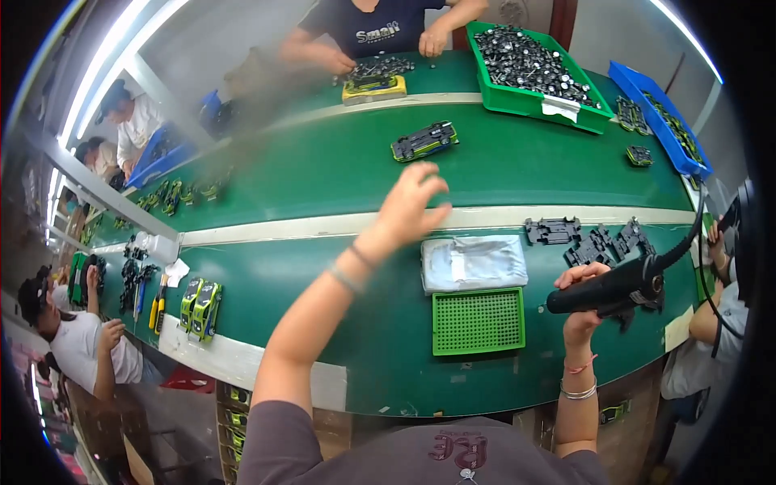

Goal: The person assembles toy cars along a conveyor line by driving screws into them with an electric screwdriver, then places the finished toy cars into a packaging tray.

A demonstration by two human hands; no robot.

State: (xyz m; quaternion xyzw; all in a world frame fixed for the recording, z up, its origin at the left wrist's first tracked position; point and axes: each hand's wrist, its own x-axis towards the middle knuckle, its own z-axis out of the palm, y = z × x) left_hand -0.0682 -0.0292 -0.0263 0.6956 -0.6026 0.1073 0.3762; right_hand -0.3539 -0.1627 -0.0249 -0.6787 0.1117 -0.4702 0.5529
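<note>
My left hand [414, 204] is stretched out over the far belt with its fingers apart and nothing in them. Just beyond the fingertips lies a toy car [424, 141], black underside up, with a lime-green body. A gap shows between hand and car. At the right, my right hand [580, 279] is wrapped around a black electric screwdriver [602, 293], held sideways above the near table, with a thick black cable [687, 242] leading up from it. Its tip cannot be made out. Black toy car chassis [553, 231] lie behind that tool, some partly hidden.
A folded pale-blue cloth [475, 263] and a green mesh basket [478, 322] sit between my arms. Two green toy cars [200, 309] and yellow-handled tools [158, 305] lie left. Across the belt, a co-worker's hands [435, 40] work beside a green bin [550, 105] of small parts.
</note>
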